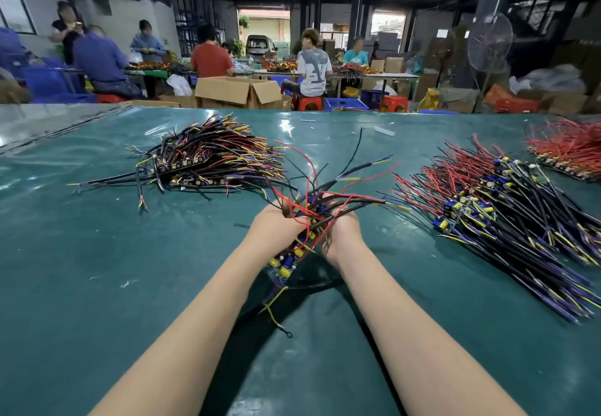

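- Green table cover [97, 253]: bears three heaps of wired boards, namely left heap [208, 158], right heap [494, 207] and far-right red heap [569, 152].
- Bundle of wired boards [286, 262]: one, held low over the cover at centre, probably to align its boards.
- Left hand [276, 223], right hand [343, 233]: both curled round the bundle from opposite sides, wires fanning away.

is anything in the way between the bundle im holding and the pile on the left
Nothing visible does. The left hand and right hand grip the wired-board bundle, and only bare green mat lies between it and the left pile, whose wire ends fan toward it.
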`<action>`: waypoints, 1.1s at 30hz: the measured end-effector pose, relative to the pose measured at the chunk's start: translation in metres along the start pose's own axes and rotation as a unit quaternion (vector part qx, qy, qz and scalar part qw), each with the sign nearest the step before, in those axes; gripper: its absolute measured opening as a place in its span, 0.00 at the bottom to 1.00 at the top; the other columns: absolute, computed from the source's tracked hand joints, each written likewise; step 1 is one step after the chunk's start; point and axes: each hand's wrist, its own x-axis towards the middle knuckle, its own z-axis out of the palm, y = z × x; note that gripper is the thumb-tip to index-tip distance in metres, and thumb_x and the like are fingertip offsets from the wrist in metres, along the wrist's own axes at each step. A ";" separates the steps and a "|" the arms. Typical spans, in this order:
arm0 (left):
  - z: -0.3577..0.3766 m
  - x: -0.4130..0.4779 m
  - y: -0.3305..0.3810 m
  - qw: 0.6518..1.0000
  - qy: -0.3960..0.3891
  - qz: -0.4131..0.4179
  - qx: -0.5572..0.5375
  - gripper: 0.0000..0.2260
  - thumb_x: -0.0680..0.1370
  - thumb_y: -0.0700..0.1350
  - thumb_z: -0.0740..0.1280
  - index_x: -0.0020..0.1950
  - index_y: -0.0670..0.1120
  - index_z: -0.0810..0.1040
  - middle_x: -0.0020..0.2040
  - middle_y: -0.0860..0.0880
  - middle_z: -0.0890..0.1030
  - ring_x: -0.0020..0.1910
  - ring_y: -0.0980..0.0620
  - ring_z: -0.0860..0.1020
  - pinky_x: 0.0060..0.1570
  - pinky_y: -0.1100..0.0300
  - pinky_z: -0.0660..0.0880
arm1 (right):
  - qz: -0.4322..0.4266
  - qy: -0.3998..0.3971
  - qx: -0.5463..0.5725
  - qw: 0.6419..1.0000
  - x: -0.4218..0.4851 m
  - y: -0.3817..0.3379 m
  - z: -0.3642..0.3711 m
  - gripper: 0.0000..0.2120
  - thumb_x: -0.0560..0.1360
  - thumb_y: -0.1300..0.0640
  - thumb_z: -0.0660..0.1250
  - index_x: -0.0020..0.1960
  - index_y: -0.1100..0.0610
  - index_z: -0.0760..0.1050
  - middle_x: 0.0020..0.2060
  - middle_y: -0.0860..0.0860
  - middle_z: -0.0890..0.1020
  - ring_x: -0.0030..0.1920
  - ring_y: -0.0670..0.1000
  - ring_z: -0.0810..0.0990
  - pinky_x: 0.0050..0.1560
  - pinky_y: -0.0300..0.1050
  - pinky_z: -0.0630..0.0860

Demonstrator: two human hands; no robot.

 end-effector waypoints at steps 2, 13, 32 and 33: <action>0.007 -0.001 0.005 1.000 -0.022 0.000 -0.002 0.11 0.74 0.41 0.64 0.34 0.49 0.67 0.28 0.52 0.70 0.27 0.53 0.66 0.27 0.62 0.63 | 0.046 -0.003 0.005 0.999 -0.001 -0.004 -0.004 0.16 0.79 0.54 0.52 0.38 0.58 0.72 0.23 0.53 0.79 0.22 0.51 0.78 0.23 0.39 0.75; 0.000 -0.010 0.005 0.996 -0.065 0.046 -0.041 0.04 0.76 0.38 0.65 0.47 0.45 0.71 0.38 0.47 0.75 0.37 0.49 0.70 0.40 0.60 0.68 | 0.046 -0.044 -0.094 0.993 -0.003 -0.026 -0.015 0.15 0.79 0.59 0.52 0.37 0.60 0.72 0.23 0.52 0.79 0.23 0.49 0.78 0.25 0.39 0.75; 0.010 -0.016 0.012 0.991 0.092 0.095 0.003 0.20 0.75 0.59 0.63 0.30 0.47 0.68 0.29 0.49 0.73 0.35 0.42 0.71 0.35 0.56 0.64 | 0.067 0.002 0.128 0.989 -0.014 -0.011 0.010 0.16 0.80 0.56 0.50 0.37 0.59 0.69 0.31 0.58 0.76 0.30 0.56 0.76 0.33 0.43 0.73; 0.010 -0.017 0.013 0.990 0.100 0.098 0.015 0.19 0.76 0.59 0.62 0.31 0.47 0.68 0.30 0.49 0.73 0.37 0.42 0.71 0.35 0.56 0.63 | 0.069 -0.003 0.127 0.989 -0.016 -0.011 0.010 0.17 0.80 0.56 0.50 0.37 0.60 0.70 0.26 0.57 0.78 0.26 0.54 0.77 0.28 0.41 0.74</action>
